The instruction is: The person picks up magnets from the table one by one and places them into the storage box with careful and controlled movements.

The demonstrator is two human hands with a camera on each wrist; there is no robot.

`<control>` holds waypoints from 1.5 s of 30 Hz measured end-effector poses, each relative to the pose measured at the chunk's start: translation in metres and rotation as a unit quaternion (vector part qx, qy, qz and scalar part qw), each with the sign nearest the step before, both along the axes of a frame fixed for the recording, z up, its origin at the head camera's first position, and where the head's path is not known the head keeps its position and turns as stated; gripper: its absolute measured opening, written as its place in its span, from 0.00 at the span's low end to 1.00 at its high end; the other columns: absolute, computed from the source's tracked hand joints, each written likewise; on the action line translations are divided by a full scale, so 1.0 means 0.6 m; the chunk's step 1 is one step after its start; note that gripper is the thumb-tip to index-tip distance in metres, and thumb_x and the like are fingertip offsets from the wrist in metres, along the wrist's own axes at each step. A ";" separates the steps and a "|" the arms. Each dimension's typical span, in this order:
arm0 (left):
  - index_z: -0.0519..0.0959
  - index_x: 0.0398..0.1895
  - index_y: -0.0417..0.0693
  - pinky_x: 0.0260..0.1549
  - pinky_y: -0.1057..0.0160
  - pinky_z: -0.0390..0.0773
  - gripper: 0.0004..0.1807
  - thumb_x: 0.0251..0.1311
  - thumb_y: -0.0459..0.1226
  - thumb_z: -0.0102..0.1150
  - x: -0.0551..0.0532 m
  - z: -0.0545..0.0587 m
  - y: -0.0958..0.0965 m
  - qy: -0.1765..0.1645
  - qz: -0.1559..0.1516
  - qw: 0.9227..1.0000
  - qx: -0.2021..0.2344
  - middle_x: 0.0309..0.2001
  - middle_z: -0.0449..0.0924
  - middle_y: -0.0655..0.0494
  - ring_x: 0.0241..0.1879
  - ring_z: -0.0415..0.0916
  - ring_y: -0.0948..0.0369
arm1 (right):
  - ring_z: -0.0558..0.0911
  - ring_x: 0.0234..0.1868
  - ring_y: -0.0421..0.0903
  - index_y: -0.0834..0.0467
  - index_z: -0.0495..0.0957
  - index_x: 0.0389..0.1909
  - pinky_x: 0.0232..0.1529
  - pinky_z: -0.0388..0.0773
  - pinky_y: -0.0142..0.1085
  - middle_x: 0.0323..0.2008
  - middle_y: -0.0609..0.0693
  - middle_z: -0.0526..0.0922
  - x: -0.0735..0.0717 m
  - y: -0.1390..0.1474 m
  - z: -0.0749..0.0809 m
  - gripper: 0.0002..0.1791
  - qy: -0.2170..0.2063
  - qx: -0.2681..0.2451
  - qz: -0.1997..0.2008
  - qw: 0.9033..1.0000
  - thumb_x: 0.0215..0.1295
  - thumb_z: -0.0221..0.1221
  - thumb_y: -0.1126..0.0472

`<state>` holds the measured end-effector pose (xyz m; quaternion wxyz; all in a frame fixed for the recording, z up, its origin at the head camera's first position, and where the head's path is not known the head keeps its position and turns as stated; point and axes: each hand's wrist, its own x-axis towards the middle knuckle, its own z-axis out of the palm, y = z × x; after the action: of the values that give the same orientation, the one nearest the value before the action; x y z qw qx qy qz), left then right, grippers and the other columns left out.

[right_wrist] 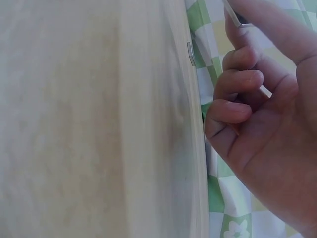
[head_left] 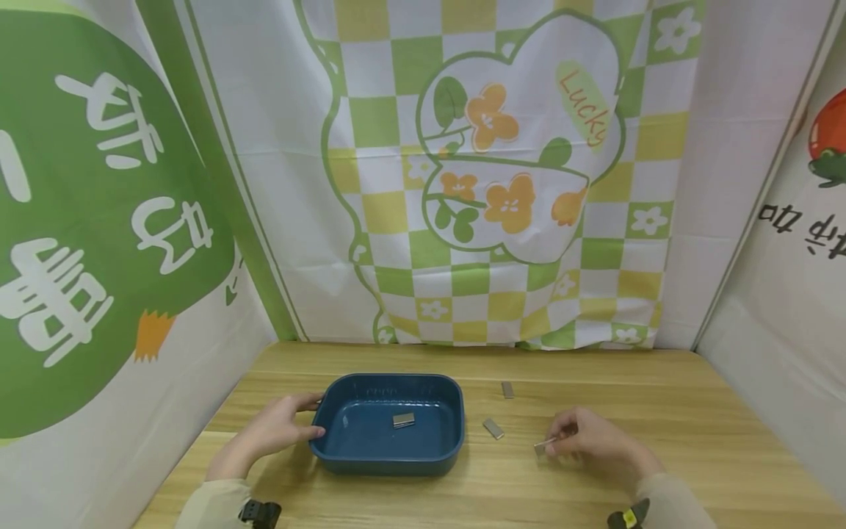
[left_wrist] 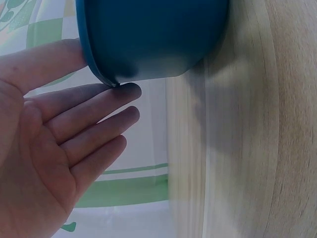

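In the head view, my left hand (head_left: 283,426) is at the left end of a blue rectangular tray (head_left: 386,467). Its thumb laps over the rim and the other fingers stretch along the outside, as the left wrist view also shows. Two or so small silver rectangular blocks (head_left: 403,419) lie together inside the tray. My right hand (head_left: 588,437) pinches another silver block (head_left: 543,445) between thumb and index finger, close over the table. Its other fingers curl toward the palm in the right wrist view.
Two more silver blocks lie on the wooden table (head_left: 529,496) between tray and right hand: one (head_left: 493,428) near the tray, another (head_left: 507,390) farther back. A green checked curtain (head_left: 456,294) hangs behind the table, with printed cloths at both sides.
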<state>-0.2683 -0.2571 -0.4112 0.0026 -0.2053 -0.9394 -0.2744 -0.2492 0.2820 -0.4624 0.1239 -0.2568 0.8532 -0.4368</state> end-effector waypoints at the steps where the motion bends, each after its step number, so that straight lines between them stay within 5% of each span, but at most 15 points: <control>1: 0.72 0.60 0.35 0.56 0.38 0.68 0.34 0.49 0.41 0.70 0.000 0.000 0.000 0.001 -0.001 1.000 -0.001 0.51 0.80 0.40 0.56 0.74 0.41 | 0.72 0.31 0.36 0.58 0.82 0.33 0.30 0.71 0.29 0.29 0.43 0.77 0.000 0.000 0.001 0.08 0.001 -0.002 -0.002 1.000 0.57 0.65 0.58; 10: 0.72 0.60 0.36 0.56 0.37 0.68 0.35 0.49 0.42 0.70 0.002 0.003 0.001 -0.008 0.005 1.000 -0.001 0.52 0.80 0.40 0.56 0.73 0.41 | 0.71 0.34 0.42 0.67 0.80 0.35 0.36 0.68 0.33 0.30 0.46 0.76 0.003 -0.011 0.010 0.12 -0.050 -0.056 -0.019 0.997 0.55 0.65 0.62; 34: 0.72 0.61 0.36 0.55 0.38 0.69 0.36 0.49 0.43 0.70 0.001 0.000 -0.001 -0.012 0.002 1.000 0.000 0.52 0.80 0.41 0.57 0.73 0.41 | 0.71 0.26 0.34 0.57 0.83 0.32 0.26 0.71 0.28 0.25 0.43 0.76 -0.030 -0.043 0.030 0.07 0.037 -0.007 -0.018 0.999 0.57 0.65 0.57; 45: 0.71 0.61 0.35 0.54 0.39 0.70 0.35 0.51 0.43 0.69 -0.002 0.000 -0.002 -0.003 -0.002 1.000 -0.003 0.51 0.80 0.40 0.56 0.73 0.41 | 0.68 0.26 0.37 0.59 0.81 0.31 0.26 0.68 0.27 0.25 0.45 0.73 -0.040 -0.070 0.053 0.09 0.028 -0.002 -0.022 0.999 0.57 0.64 0.56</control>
<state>-0.2696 -0.2582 -0.4114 -0.0013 -0.2065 -0.9398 -0.2723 -0.2730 0.2403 -0.4308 0.0896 -0.2503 0.8610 -0.4335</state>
